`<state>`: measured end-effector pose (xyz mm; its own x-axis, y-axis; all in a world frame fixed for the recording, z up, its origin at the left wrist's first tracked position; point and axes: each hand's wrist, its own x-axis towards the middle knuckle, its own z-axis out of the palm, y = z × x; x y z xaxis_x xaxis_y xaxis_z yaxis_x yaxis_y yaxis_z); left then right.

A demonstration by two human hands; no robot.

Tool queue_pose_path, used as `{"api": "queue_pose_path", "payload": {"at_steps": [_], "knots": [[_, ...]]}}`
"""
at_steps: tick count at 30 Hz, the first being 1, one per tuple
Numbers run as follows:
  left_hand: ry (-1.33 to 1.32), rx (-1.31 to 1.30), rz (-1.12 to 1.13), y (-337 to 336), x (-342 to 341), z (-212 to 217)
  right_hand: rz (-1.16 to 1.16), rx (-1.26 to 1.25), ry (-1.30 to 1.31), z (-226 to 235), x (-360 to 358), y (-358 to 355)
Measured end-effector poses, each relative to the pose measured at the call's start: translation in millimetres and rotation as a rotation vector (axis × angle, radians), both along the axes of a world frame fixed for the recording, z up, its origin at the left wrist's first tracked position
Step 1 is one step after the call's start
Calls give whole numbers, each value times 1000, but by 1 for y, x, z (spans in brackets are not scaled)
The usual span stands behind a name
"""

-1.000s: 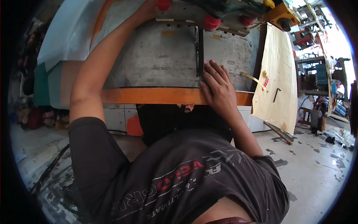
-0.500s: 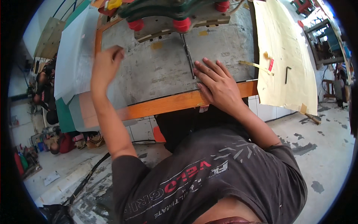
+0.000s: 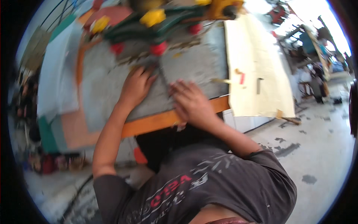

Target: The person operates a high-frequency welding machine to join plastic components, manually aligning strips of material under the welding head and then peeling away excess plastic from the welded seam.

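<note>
On a grey metal work surface (image 3: 108, 80) with an orange wooden front edge lies a thin dark strip (image 3: 162, 74), running from under the machine towards me. My right hand (image 3: 192, 104) rests flat beside the strip's near end, fingers stretched out, fingertips close to it. To the left of the strip is my left hand (image 3: 136, 87), its thumb apart from the fingers and the fingertips pointing at the machine's lower edge. Both hands are somewhat blurred; I see nothing held in either. A dark green machine frame (image 3: 130, 30) with red feet and yellow knobs stands just beyond them.
Translucent sheets (image 3: 57, 74) hang over the left side. At the right, a cream sheet (image 3: 257, 44) carries a black hex key (image 3: 259, 86), a small red piece (image 3: 242, 78) and a yellowish strip (image 3: 220, 80). A handle (image 3: 291, 120) sticks out below it.
My left hand has moved right, from the table's left side to near the strip. My right hand stays beside the strip. The whole view has shifted.
</note>
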<state>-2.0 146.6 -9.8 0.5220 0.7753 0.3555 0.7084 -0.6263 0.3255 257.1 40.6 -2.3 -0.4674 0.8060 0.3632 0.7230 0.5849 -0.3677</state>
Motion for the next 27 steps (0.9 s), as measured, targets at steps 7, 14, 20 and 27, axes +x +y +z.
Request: {"api": "queue_pose_path", "payload": {"at_steps": [7, 14, 20, 27], "knots": [[60, -9, 30, -2, 11, 11, -16, 12, -4, 2, 3, 1], [79, -14, 37, -5, 17, 20, -16, 4, -27, 4, 3, 0], [73, -80, 43, -12, 18, 25, -14, -1, -42, 4, 1, -5], [47, 66, 11, 2, 17, 7, -23, -38, -27, 2, 5, -1]]}}
